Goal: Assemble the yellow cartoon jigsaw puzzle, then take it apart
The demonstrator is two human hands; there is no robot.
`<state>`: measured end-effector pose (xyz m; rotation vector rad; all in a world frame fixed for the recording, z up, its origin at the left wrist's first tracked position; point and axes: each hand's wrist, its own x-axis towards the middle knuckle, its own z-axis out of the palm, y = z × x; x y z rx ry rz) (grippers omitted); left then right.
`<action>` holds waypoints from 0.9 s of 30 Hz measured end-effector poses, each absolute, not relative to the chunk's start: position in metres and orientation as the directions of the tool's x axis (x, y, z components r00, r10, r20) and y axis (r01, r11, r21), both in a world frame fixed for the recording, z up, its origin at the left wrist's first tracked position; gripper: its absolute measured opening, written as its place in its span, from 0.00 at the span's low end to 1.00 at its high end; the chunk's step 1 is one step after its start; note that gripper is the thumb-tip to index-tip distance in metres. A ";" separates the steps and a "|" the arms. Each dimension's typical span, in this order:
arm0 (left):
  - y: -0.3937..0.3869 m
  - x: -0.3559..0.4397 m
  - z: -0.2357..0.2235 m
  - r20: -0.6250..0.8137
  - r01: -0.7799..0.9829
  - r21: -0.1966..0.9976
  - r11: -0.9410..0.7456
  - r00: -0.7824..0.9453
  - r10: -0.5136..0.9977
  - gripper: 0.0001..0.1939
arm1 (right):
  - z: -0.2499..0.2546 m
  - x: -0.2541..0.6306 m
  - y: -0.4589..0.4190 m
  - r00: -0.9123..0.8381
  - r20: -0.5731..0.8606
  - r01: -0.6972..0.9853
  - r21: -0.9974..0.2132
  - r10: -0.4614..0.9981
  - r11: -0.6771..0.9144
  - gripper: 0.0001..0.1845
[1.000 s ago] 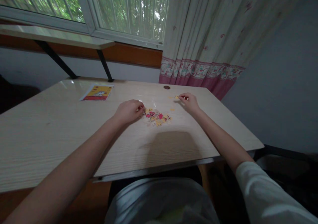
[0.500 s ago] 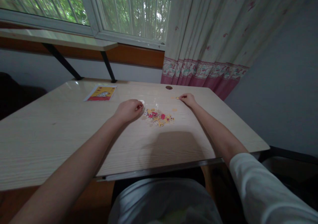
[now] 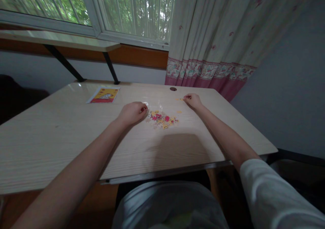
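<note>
A: Largest item first?

B: The table (image 3: 56,141); its flat top bears every item listed below.

A: The printed sheet (image 3: 103,95)?

B: Flat near the far edge, towards the far left corner. That position, in my judgement, leaves it visible and outside the reach of both forearms.

A: The pile of small pieces (image 3: 162,119)?

B: Mid-table, between far and near edges, red and yellow, loosely spread. Spreading probably leaves single pieces easier to pick out.

A: Left hand (image 3: 132,113)?

B: Just beside the pile's left side, fingers curled narrow. Contents hidden; I cannot tell whether it holds anything. The placement would suit steadying or sorting.

A: Right hand (image 3: 194,101)?

B: Beyond the pile, towards the far right corner, thumb and fingers drawn close at the small yellow bits (image 3: 180,99). Gripped or merely touched, I cannot tell; a fingertip posture suits thin items.

A: Smallest?

B: One loose yellow piece (image 3: 179,112), apart, between pile and right hand; reason undetermined.
</note>
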<state>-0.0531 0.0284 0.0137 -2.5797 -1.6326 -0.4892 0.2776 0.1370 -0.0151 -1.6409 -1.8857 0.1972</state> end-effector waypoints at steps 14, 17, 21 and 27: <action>0.016 -0.027 0.006 0.334 0.763 0.113 -0.637 0.575 0.747 0.14 | 0.003 0.249 0.033 -0.693 0.140 0.558 -0.516 0.707 0.649 0.18; 0.013 -0.023 0.006 0.357 0.726 0.125 -0.676 0.603 0.713 0.14 | 0.001 0.247 0.033 -0.707 0.159 0.528 -0.531 0.690 0.663 0.15; 0.010 -0.018 0.006 0.372 0.695 0.130 -0.707 0.627 0.685 0.14 | 0.000 0.246 0.033 -0.699 0.159 0.524 -0.550 0.698 0.650 0.13; 0.007 -0.015 0.007 0.378 0.674 0.154 -0.722 0.636 0.673 0.13 | -0.001 0.245 0.032 -0.649 0.147 0.513 -0.639 0.746 0.573 0.13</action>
